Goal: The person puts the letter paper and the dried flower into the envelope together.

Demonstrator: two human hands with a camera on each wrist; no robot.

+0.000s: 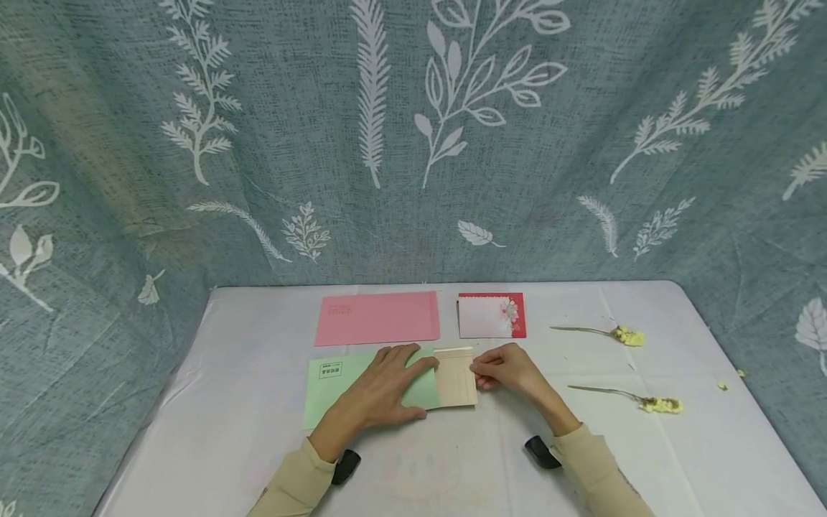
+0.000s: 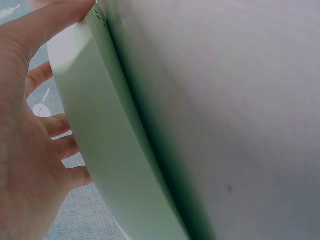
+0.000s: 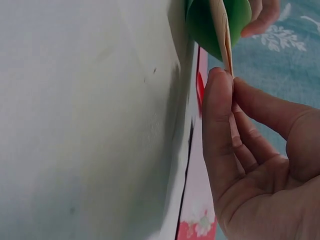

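A green envelope (image 1: 342,388) lies lengthwise on the table, a small printed box at its left end. My left hand (image 1: 388,388) grips it near the right end, thumb on the near long edge and fingers at the far one. Its mouth (image 3: 202,25) bulges into a rounded opening in the right wrist view. From that mouth sticks out a cream folded card or paper (image 1: 457,377), its inner part hidden by the envelope. My right hand (image 1: 510,370) pinches the outer edge of this cream piece between thumb and fingertips.
Behind the envelope lie a pink envelope (image 1: 375,319) and a red-and-white floral card (image 1: 484,316). To the right are two stems with yellow flowers, one farther back (image 1: 627,335) and one nearer (image 1: 660,405). A patterned curtain (image 1: 400,237) hangs behind the table (image 1: 446,467).
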